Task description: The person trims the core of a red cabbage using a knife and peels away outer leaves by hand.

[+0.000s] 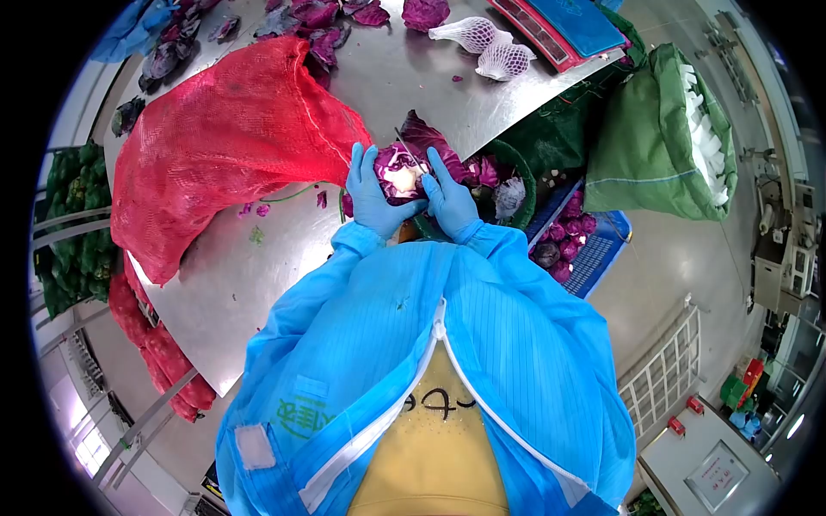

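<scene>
A red cabbage (401, 176) with a pale cut base turned up is between my two hands, over the near table edge. My left hand (372, 196) wraps its left side. My right hand (452, 199) presses on its right side with thumb and fingers. A thin, dark, blade-like strip (408, 148) crosses the cabbage toward my right hand; whether that hand grips it I cannot tell. One large purple leaf (426, 133) stands out behind the cabbage. Below and right of my hands is a dark green bin (523, 163) with purple leaves in it.
A full red mesh sack (224, 146) lies left on the metal table (232, 314). Loose leaves (323, 39), white foam nets (505, 62) and a blue-red tray (576, 26) are at the back. Right stand a blue crate (609, 249) of small red cabbages and a green sack (654, 146).
</scene>
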A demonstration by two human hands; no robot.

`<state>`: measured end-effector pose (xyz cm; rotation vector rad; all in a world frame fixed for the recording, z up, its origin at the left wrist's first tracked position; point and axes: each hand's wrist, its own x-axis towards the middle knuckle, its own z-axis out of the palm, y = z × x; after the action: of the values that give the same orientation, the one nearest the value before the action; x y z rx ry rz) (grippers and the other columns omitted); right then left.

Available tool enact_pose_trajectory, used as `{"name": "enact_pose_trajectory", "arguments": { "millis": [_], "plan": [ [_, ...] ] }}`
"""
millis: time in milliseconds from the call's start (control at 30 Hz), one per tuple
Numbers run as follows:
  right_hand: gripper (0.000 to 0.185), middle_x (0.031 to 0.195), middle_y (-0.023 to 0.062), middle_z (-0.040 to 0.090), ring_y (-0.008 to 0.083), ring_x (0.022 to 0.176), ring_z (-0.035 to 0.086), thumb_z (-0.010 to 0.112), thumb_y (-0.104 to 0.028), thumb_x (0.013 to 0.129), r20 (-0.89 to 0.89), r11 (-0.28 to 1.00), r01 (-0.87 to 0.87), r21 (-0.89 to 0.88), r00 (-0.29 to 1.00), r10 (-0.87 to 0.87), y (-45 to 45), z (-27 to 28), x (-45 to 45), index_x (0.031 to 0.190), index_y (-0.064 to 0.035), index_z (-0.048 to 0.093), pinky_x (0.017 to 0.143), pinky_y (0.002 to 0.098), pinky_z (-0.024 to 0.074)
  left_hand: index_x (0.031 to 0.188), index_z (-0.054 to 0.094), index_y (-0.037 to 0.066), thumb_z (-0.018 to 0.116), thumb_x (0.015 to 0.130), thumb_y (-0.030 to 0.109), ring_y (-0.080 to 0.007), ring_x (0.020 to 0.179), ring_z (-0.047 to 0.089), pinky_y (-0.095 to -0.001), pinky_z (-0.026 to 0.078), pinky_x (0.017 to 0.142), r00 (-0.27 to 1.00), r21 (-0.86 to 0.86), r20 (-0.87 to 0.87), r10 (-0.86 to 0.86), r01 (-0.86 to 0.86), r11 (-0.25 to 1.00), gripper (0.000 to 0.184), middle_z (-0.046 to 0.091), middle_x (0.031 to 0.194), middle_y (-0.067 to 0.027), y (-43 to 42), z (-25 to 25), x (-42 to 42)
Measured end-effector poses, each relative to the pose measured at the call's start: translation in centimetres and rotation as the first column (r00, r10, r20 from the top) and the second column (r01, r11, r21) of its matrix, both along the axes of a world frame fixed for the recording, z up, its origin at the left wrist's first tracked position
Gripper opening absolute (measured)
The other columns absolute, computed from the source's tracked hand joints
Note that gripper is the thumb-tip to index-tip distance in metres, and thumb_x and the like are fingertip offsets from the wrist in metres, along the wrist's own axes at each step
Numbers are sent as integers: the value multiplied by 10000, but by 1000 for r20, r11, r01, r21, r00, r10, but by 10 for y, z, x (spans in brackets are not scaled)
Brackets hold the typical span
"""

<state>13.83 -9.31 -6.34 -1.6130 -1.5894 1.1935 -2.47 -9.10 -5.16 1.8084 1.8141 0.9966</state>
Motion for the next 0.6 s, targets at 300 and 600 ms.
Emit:
{"name": "enact_pose_trajectory", "arguments": {
  "millis": [300,600],
  "plan": [
    [572,695,157,610,200,587,593,434,-398,989,-303,976,3,-216,950,-70,-3,3,8,1495,-255,209,604,337,484,1343,401,101,894,421,424,-338,1252,382,-473,290,1028,979,-106,-150,-135,120,987,1094,413,1349,-161,6,20,1],
    [567,734,152,620,169,548,564,458,-422,974,-249,936,66,-345,955,-159,9,19,6,1479,-252,264,568,325,486,1300,427,66,886,444,394,-364,1243,377,-493,288,1070,977,39,-99,-187,191,981,1025,440,1309,-162,16,-4,4]
  ]
}}
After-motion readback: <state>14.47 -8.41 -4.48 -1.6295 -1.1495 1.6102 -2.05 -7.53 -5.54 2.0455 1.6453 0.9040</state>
